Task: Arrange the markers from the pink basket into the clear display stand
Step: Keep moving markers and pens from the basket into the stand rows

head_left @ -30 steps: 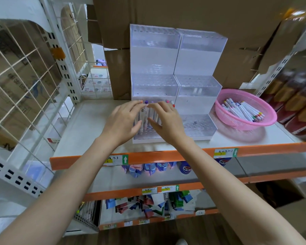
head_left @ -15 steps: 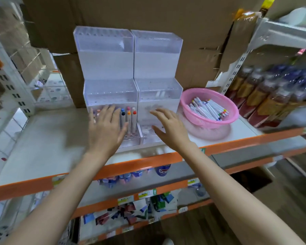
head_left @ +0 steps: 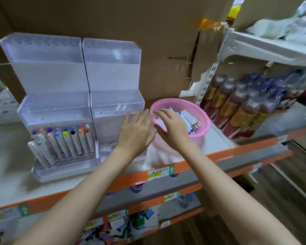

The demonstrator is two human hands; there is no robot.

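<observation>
The left hand (head_left: pixel 136 131) is spread flat, palm down, fingers straight and apart, grasping nothing. It hangs over the low front tier of the stand's (head_left: pixel 48 71) right half, its fingertips just short of the basket (head_left: pixel 177 103). The right hand (head_left: pixel 173 131) sits just beside it on the right, thumbs near each other but apart. Its fingers are stretched out loosely across the basket's near-left rim and hold nothing. Whether its fingertips touch the white barrels below cannot be told.

The loose markers (head_left: pixel 189 119) lie flat in the basket, in a bundle under and just right of the right hand. Their long axes run from the far left, beneath the fingertips, to the near right. The coloured caps all point to the near right, away from the fingertips and toward the basket's right rim.

To the left of the left hand, apart from it, the set markers (head_left: pixel 69 142) fill the lowest tier of the stand's left half in two rows. They stand on end, caps up, and lean a little, tops toward the far left. The upper tiers beyond both hands hold none.

Stand and basket rest on a white shelf (head_left: pixel 11 156) with an orange edge. Right of the basket are packed bottles (head_left: pixel 237 110), blurred. Cardboard (head_left: pixel 131 23) stands behind everything.
</observation>
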